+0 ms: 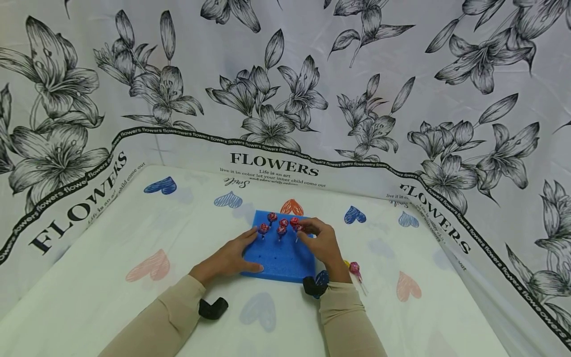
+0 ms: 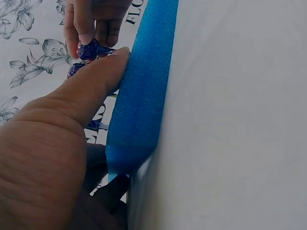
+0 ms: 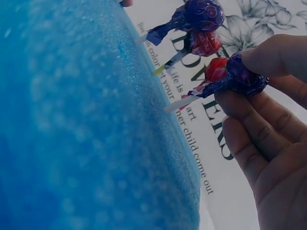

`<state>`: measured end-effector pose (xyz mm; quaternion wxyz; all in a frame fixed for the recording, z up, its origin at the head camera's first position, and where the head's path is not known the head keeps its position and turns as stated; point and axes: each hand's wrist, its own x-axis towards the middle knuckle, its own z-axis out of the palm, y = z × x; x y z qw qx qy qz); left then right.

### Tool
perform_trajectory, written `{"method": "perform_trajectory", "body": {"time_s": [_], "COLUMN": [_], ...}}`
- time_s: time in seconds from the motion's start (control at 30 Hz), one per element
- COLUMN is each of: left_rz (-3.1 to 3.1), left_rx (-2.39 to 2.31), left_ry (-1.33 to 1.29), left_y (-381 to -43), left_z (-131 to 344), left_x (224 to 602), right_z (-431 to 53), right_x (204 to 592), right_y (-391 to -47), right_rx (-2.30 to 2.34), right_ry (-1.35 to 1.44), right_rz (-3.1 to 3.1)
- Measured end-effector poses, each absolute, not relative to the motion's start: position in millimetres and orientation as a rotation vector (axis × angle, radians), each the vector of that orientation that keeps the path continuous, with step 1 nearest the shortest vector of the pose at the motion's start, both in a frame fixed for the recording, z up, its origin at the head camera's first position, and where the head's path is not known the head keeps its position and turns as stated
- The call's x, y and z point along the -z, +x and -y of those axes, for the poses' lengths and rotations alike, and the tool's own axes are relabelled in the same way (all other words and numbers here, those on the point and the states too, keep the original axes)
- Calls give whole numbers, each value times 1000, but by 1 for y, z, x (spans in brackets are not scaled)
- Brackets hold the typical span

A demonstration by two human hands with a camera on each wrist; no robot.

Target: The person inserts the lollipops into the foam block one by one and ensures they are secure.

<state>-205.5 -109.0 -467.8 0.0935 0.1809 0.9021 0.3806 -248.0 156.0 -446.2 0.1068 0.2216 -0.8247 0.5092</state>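
Note:
A blue foam block (image 1: 281, 265) lies on the table, with several wrapped lollipops (image 1: 281, 231) standing in its far part. At its right end, my right hand (image 1: 324, 244) pinches a lollipop (image 3: 245, 79) by the head between thumb and fingers. The wrapper looks purple in the right wrist view, and the white stick's lower end is right at the block's surface. My left hand (image 1: 231, 254) rests against the block's left side, fingers extended along it and thumb (image 2: 98, 76) over the near part of the edge.
Right of the block, partly behind my right wrist, lie a pink-wrapped lollipop (image 1: 354, 268) and something yellow (image 1: 346, 263). Small holes (image 1: 275, 258) dot the block's near part. A heart-printed cloth (image 1: 187, 238) covers the table; a flower-printed curtain (image 1: 187, 148) rises behind and at both sides.

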Motion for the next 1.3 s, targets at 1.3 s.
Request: {"method": "perform_trajectory", "body": {"time_s": [1.3], "left_rz": [-2666], "left_rx": [-1147], "left_ry": [524], "left_y": [-203], "left_z": [110], "left_x": [467], "right_z": [-213], "right_x": [349], "right_y": [-203], "right_rx": [-1281], "right_ry": [840], "right_rz": [2121]}}
